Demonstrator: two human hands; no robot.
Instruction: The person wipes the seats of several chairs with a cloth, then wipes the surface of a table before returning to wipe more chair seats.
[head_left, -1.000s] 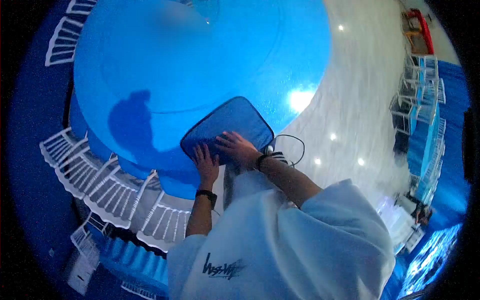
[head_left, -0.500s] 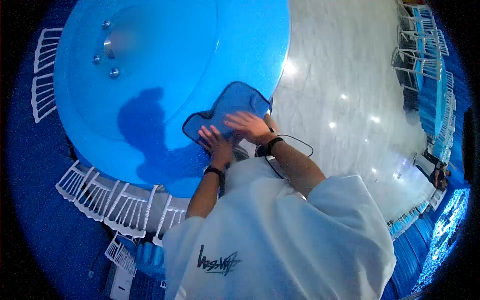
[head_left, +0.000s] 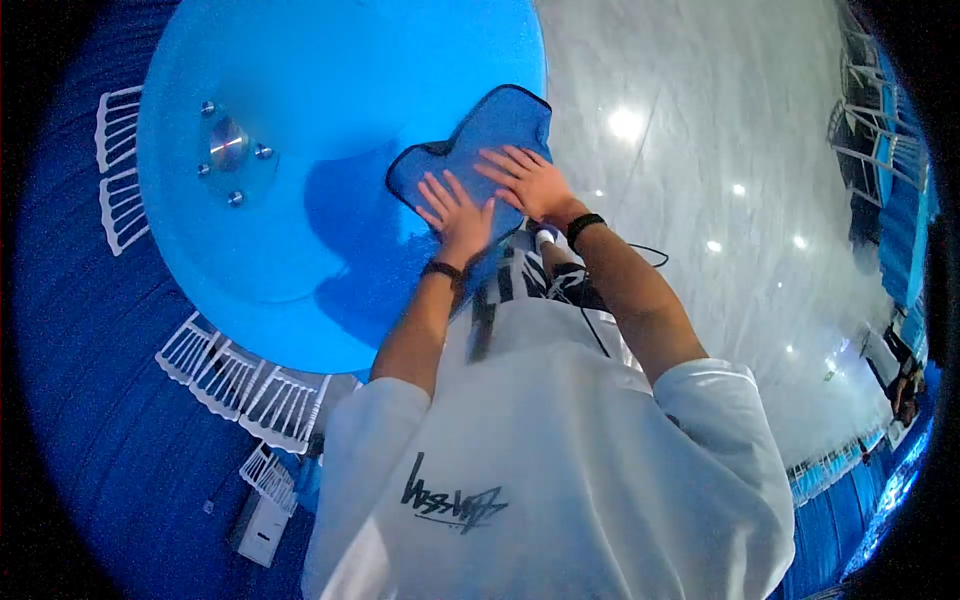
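Note:
A blue cloth with a dark edge (head_left: 500,122) lies spread on the round, blue-lit table (head_left: 350,60), close to its right rim. Flat on the cloth's lower left part rests my left hand (head_left: 460,217), fingers spread. My right hand (head_left: 530,185) presses on the cloth's right part, its fingers stretched out and slightly apart. Neither hand grips the cloth; both touch it from above. The lower edge of the cloth is partly hidden by the hands and wrists.
A round metal fitting (head_left: 228,145) with several small metal discs shows in the table. White chairs (head_left: 240,385) stand around the left and lower rim. Pale, shiny floor (head_left: 680,130) lies to the right, with more white chairs (head_left: 880,140) and a person (head_left: 908,385) at the far right.
Both hands and the cloth now appear higher and further right in view. The view itself has shifted, and the metal fitting shows more fully. My left hand's fingers are more clearly spread.

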